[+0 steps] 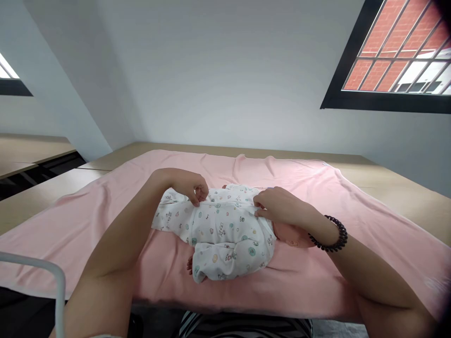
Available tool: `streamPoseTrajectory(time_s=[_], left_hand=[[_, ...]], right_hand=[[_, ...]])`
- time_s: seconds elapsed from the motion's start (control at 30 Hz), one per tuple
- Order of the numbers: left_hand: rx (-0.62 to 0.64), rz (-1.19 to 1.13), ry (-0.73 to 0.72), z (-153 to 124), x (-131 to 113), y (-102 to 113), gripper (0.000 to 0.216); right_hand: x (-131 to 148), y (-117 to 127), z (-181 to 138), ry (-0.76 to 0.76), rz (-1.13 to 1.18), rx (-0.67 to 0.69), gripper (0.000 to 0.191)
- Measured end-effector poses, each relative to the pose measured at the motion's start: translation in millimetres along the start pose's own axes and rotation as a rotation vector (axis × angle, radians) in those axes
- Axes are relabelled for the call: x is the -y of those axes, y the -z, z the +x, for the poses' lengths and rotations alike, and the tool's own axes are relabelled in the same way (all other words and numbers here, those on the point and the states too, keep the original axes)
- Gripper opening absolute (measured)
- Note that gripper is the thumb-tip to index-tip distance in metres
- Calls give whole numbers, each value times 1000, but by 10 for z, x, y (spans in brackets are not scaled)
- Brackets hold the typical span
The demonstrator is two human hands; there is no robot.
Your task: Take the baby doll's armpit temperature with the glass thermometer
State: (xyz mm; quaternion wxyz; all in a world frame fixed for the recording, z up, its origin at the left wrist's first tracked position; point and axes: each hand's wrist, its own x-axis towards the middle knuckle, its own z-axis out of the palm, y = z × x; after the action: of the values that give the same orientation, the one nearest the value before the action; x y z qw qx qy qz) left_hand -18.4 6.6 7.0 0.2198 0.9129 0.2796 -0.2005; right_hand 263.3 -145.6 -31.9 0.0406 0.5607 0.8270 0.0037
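Note:
A baby doll in a white romper (225, 234) printed with small coloured animals lies on a pink blanket (317, 188) in front of me. A bare foot shows at the romper's near end. My left hand (192, 187) pinches the romper's fabric at its upper left edge. My right hand (278, 206) pinches the fabric at the upper right edge, and part of the doll's bare skin shows under that wrist. A black beaded bracelet (333, 234) sits on my right wrist.
The pink blanket covers a wooden table (394, 183) that runs to a grey wall. A white metal rail (45, 277) stands at the near left. A barred window (401, 51) is at the upper right. More wooden tabletops (31, 150) lie to the left.

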Motion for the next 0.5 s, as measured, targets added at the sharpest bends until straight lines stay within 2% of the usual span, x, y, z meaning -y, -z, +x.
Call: streamPoseTrajectory(time_s=[0.17,0.37,0.5], left_hand=[[-67,-18,-19,-113,5,38,15],[35,31,143,123,-51,-32,18],[40,73,178,202,-115,-94,16]], right_hand=[[-92,55,-41,-46,92,-121,20],[-157,182,-56,-72,140,16,19],[-276,224,-191,-68,95,-70,14]])
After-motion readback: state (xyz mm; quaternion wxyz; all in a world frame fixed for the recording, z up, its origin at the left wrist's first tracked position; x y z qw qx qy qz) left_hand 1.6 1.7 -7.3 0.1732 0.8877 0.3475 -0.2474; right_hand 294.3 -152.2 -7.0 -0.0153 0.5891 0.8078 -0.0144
